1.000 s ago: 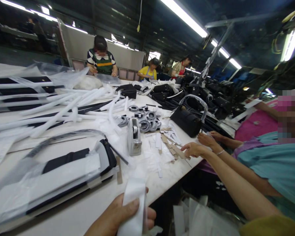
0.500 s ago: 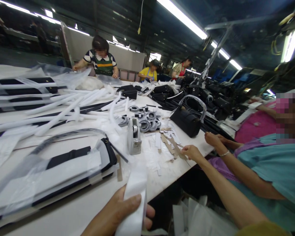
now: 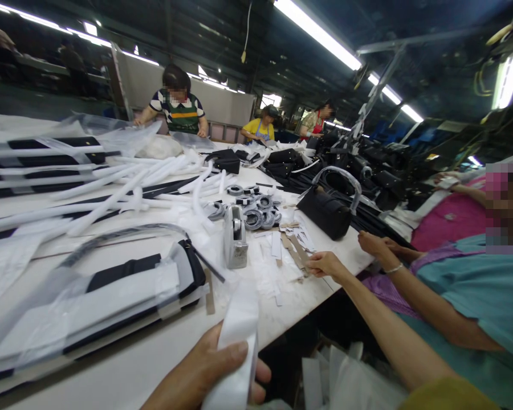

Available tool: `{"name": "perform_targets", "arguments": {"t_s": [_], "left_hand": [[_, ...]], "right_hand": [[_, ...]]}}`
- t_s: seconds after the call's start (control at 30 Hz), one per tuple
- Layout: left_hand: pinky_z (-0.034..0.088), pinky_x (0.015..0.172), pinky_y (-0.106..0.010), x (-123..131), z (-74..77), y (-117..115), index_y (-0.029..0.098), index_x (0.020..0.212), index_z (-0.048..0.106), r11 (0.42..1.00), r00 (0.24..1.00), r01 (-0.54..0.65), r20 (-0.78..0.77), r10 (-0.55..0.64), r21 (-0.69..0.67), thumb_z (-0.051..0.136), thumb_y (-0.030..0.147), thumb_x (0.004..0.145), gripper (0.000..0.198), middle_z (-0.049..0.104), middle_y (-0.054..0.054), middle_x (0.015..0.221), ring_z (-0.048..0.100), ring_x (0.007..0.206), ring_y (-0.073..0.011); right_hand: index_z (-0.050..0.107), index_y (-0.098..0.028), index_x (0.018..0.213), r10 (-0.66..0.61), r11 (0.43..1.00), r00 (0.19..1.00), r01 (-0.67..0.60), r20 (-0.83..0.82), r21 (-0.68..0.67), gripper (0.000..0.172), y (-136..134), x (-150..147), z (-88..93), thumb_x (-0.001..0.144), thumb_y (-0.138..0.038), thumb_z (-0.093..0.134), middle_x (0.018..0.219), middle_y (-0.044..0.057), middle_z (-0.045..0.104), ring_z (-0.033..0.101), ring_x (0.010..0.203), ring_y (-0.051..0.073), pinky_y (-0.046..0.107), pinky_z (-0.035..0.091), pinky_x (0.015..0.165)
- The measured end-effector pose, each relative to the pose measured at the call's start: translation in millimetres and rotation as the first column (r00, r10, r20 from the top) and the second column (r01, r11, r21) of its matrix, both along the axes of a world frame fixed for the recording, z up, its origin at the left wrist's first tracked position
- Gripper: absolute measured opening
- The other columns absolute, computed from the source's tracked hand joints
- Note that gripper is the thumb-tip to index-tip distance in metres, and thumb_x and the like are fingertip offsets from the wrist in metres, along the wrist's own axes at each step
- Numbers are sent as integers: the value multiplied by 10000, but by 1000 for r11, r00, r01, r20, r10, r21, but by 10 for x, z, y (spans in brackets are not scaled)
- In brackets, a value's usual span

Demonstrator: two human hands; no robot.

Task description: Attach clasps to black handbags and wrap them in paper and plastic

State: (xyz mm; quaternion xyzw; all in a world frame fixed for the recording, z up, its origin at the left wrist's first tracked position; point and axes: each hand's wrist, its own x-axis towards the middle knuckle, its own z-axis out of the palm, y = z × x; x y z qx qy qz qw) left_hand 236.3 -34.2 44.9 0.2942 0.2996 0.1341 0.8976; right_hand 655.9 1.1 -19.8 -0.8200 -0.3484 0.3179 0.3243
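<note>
At brown cardboard strips [image 3: 293,251] | extending near-pinched right hand [image 3: 328,266], unclear if gripping | nearer, clasping flat white strip [image 3: 241,316] in left hand [image 3: 211,360]

No word, number, brand or sign legible. Two candidate marks noted.

1. Tape dispenser [image 3: 236,247], mid-table, grey: dark smudges or scrawl on the near end, beneath the roll. Too small and blurred to resolve into letters; cannot tell writing from grime.

2. Pink garment [image 3: 431,230], on a person seated at right: small pale patch on the cloth. Could be print, emblem or stain; cannot tell which. Any characters there unreadable.
</note>
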Motion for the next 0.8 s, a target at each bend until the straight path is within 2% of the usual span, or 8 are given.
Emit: {"name": "perform_targets", "arguments": {"t_s": [0.1, 0.17, 0.27, 0.37, 0.43, 0.53, 0.67, 0.8], "left_hand": [[503, 594, -221, -10, -31, 5, 109, 1338, 372, 1000, 1000, -10, -6, 10, 6, 743, 404, 781, 732, 718, -181, 920, 682, 697, -189], [509, 602, -230, -11, -62, 9, 115, 1342, 376, 1000, 1000, -13, -8, 13, 4, 743, 416, 779, 736, 718, -179, 926, 684, 706, -195], [513, 604, -238, -9, -95, 15, 114, 1334, 402, 1000, 1000, -6, 3, 6, 0, 751, 441, 764, 744, 718, -177, 932, 686, 724, -205], [510, 610, -235, -7, -94, 20, 117, 1348, 395, 1000, 1000, 1, 13, -1, 0, 762, 444, 752, 772, 719, -173, 928, 685, 720, -201], [502, 597, -227, -7, -76, 21, 125, 1359, 384, 1000, 1000, 5, 8, -5, -1, 765, 439, 750, 784, 719, -171, 931, 682, 715, -197], [493, 580, -219, -7, -41, 19, 125, 1360, 379, 1000, 1000, 6, -10, -6, -5, 768, 428, 748, 786, 718, -172, 935, 675, 715, -193], [490, 583, -209, -2, -19, 21, 114, 1337, 405, 1000, 1000, 3, -22, -3, -6, 778, 430, 736, 774, 717, -182, 939, 674, 715, -191], [492, 573, -207, 7, -31, 25, 116, 1331, 418, 1000, 1000, 0, -16, 0, -15, 774, 428, 742, 756, 717, -186, 941, 678, 716, -196]], "right_hand": [[609, -128, 656, 8, 1000, 999, -8, 36, -1, 259, 41, -3, -8, 663, -253, 835, 397, -38, 529, 455, 328, 64, 136, 294, 302], [580, -141, 622, 9, 1000, 999, -8, 48, -10, 303, 53, 3, -6, 650, -283, 846, 367, -60, 497, 409, 305, 49, 133, 257, 289], [602, -137, 654, 14, 998, 1000, -13, 14, -58, 319, 47, 8, 13, 639, -328, 857, 422, -33, 560, 502, 364, 81, 139, 374, 332], [665, -119, 780, 41, 995, 997, -46, -59, -86, 311, 16, 13, 58, 673, -354, 839, 642, 44, 694, 665, 586, 152, 189, 546, 509], [675, -116, 843, 55, 995, 995, -62, -84, -80, 300, -5, 27, 94, 697, -331, 824, 759, 73, 721, 702, 714, 185, 218, 586, 610], [655, -95, 920, 38, 997, 999, -40, -35, -59, 310, -11, 68, 144, 717, -275, 805, 801, 100, 717, 710, 743, 208, 253, 599, 630], [636, -103, 1016, 4, 1000, 986, -3, 165, -10, 326, 40, 72, 183, 758, -270, 746, 810, 87, 697, 682, 665, 177, 223, 537, 505], [701, -149, 828, 152, 988, 939, -151, 308, -27, 150, 119, -109, 137, 735, -262, 730, 735, 29, 687, 649, 691, 162, 202, 474, 543]]}}
